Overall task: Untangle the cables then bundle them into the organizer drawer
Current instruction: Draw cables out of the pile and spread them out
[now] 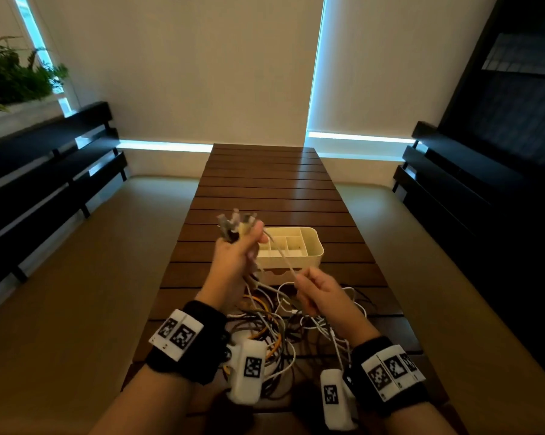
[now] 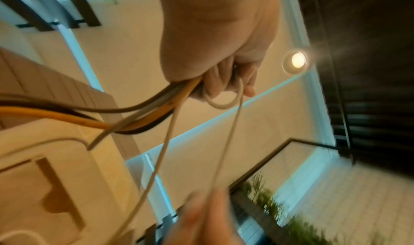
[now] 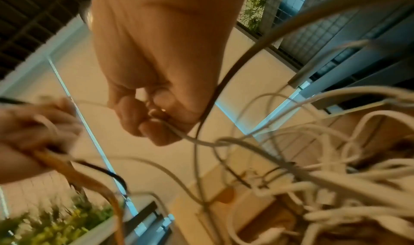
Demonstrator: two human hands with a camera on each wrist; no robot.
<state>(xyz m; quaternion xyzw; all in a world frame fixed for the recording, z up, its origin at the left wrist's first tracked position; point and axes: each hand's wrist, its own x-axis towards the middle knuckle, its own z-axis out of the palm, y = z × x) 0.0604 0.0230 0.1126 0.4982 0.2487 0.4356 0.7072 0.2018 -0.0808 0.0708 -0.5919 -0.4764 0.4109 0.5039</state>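
While the left hand grips the gathered cable ends upright as an anchor, the right hand's fingers pinch one white cable, drawing it free of the tangle near the organizer drawer.

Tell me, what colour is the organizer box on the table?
The organizer box is cream white, with dividers inside. The head view shows it best.

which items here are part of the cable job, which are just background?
Job:
- left hand, its grip round a bunch of cable ends
- right hand, pinching a white cable
- tangled cables on the table
- cream organizer drawer, no cables in it yet

Background:
- plants
- dark benches
- window blinds
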